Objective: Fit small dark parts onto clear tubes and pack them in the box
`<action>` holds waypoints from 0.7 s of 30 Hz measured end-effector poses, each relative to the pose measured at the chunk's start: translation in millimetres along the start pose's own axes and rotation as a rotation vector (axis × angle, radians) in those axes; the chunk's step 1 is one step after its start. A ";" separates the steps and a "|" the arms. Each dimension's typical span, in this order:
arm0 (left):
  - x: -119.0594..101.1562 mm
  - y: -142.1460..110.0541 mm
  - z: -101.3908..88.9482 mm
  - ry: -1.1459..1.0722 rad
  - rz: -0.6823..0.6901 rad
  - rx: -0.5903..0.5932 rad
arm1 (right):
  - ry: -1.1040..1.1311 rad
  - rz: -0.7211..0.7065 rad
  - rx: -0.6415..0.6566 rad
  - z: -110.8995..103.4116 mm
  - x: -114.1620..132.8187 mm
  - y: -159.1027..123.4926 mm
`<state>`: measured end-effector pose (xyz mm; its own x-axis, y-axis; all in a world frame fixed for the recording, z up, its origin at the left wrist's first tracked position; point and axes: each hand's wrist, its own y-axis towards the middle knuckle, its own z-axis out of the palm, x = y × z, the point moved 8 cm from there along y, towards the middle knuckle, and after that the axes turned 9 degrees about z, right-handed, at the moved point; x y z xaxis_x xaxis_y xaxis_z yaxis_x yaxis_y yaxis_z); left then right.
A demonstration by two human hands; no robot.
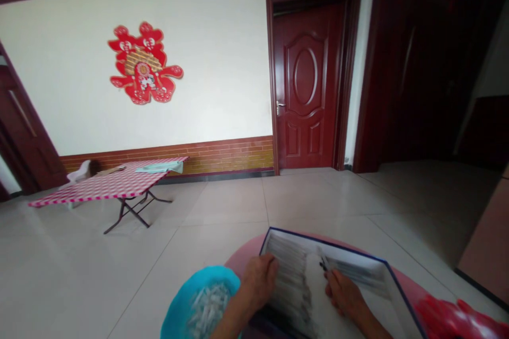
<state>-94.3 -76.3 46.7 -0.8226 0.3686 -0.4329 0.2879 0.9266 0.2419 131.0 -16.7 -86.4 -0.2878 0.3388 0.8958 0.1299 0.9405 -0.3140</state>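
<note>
My left hand (259, 279) is at the left side of a shallow white box (393, 307) with a blue rim. Its fingers are curled together, and whatever they may hold is hidden. Inside the box lie rows of thin greyish strips (288, 275), blurred, with a white area between them. My right hand (347, 292) is over the middle of the box, closed on a slim pale tool (324, 260) with a black part; its exact kind is unclear. Left of the box, a turquoise basin (181, 296) holds many small whitish pieces (210, 304), partly behind my left forearm.
The box rests on a round pink surface (244, 253). Red plastic (457, 318) lies at the lower right. Across the tiled floor stands a folding table (111, 180) with a checkered cover and a pale green cloth (159, 167). A dark red door (306, 85) is shut behind.
</note>
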 end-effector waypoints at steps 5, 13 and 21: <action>60.9 -43.1 -39.0 0.208 -0.096 0.037 | 0.019 0.021 -0.013 1.7 2.0 -2.2; 122.9 -79.9 -33.5 0.492 -0.160 0.224 | 0.059 0.021 -0.045 0.6 4.4 -6.5; -0.5 15.9 7.1 0.064 0.042 0.105 | -0.098 -0.106 -0.045 6.3 9.5 -1.5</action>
<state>-85.8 -61.2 44.6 -0.8373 0.4050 -0.3674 0.3698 0.9143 0.1651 122.1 -14.8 -79.4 -0.3934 0.2405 0.8874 0.1360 0.9698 -0.2025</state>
